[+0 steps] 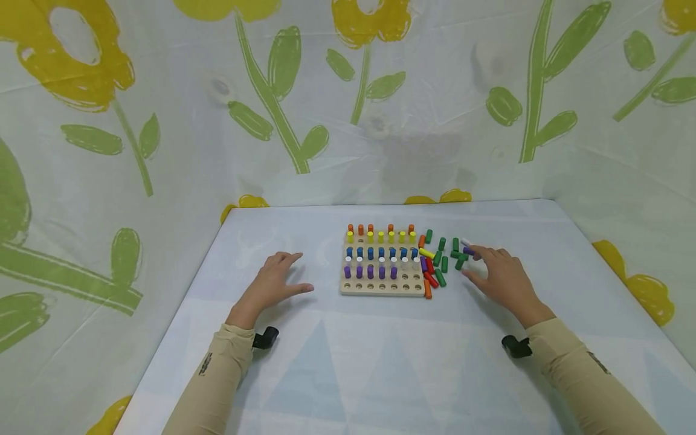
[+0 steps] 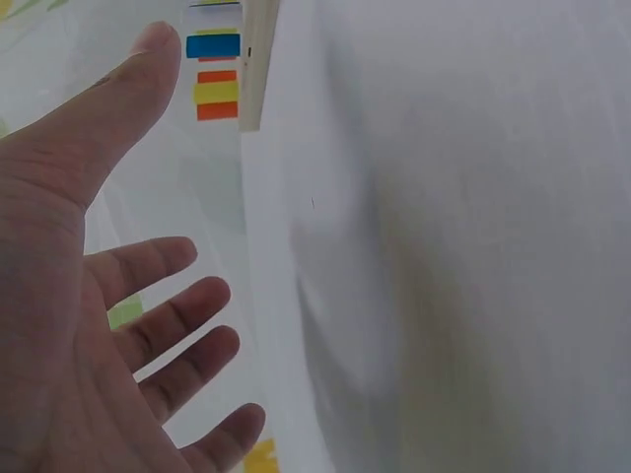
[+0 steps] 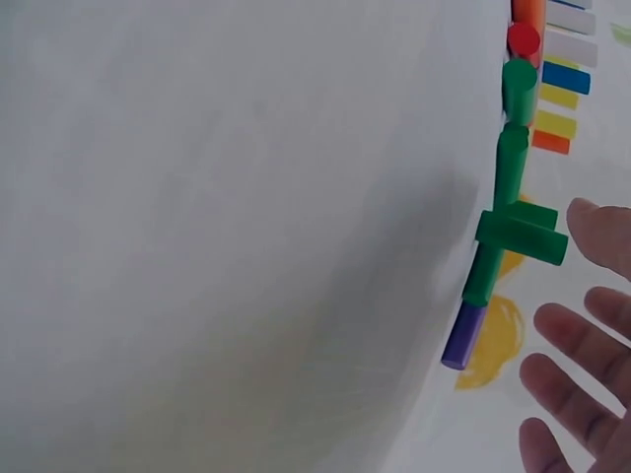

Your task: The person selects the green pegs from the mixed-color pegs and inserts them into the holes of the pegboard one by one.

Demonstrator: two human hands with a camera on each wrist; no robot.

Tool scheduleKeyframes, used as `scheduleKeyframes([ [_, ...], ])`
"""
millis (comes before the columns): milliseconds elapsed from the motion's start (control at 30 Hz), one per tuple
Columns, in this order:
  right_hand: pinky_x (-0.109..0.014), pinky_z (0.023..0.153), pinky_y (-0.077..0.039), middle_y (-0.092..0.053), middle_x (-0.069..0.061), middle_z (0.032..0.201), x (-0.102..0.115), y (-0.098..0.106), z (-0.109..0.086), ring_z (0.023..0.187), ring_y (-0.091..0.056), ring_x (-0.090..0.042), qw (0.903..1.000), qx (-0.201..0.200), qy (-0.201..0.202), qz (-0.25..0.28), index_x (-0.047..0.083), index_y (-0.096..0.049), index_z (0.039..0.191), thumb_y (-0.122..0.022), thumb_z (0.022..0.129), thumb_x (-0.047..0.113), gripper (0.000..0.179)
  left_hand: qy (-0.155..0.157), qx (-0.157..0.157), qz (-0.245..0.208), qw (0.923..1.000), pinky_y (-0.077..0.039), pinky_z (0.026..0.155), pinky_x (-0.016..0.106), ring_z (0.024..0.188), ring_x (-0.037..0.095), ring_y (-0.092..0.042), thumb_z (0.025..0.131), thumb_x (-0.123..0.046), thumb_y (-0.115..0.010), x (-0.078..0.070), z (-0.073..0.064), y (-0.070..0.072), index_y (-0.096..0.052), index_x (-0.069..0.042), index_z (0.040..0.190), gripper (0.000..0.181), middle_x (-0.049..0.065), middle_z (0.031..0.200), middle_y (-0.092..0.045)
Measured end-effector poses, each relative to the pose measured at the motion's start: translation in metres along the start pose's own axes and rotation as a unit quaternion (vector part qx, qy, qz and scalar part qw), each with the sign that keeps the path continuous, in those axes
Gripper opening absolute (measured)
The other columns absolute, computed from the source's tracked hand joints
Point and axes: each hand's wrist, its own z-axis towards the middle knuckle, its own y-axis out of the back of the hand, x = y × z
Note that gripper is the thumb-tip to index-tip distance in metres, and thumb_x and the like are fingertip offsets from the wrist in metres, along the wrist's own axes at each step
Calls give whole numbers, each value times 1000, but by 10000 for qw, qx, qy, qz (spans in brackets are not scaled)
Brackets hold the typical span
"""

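A wooden pegboard (image 1: 383, 292) lies mid-table with rows of orange, yellow, blue, white and purple pegs upright in it. Several holes at its near right show no peg. My right hand (image 1: 502, 278) hovers at the right end of the loose pegs, thumb and fingers apart. Nearest its fingertips are a purple peg (image 1: 468, 250) and a white peg (image 1: 466, 241). The right wrist view shows the purple peg (image 3: 463, 337) on the table, a gap between it and the fingers. Left of the board, my left hand (image 1: 272, 284) holds nothing, fingers spread.
Loose green pegs (image 1: 444, 264) lie scattered right of the board, some crossing each other. Red pegs (image 1: 430, 279), a yellow peg (image 1: 426, 254) and an orange peg (image 1: 428, 289) lie along its right edge. A flowered curtain (image 1: 348, 163) surrounds the table's back and sides.
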Motion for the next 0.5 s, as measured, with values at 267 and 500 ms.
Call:
scheduleKeyframes([
  [267, -53, 82, -51, -65, -18, 114, 2, 1, 0, 97, -58, -34, 9995, 231, 76, 201, 3, -53, 143, -74, 94, 30, 59, -3, 141, -319, 9994, -40, 106, 58, 132, 38, -43, 82, -55, -81, -5, 3, -2, -48, -10, 151, 88, 17, 139, -52],
  [500, -53, 84, -52, -64, -19, 117, 5, 0, 0, 102, -58, -36, 9994, 274, 57, 216, 3, -54, 141, -74, 95, 28, 56, -70, 227, -447, 9987, -42, 104, 56, 126, 37, -47, 82, -52, -82, -8, 4, -7, -49, -9, 150, 86, 15, 132, -55],
])
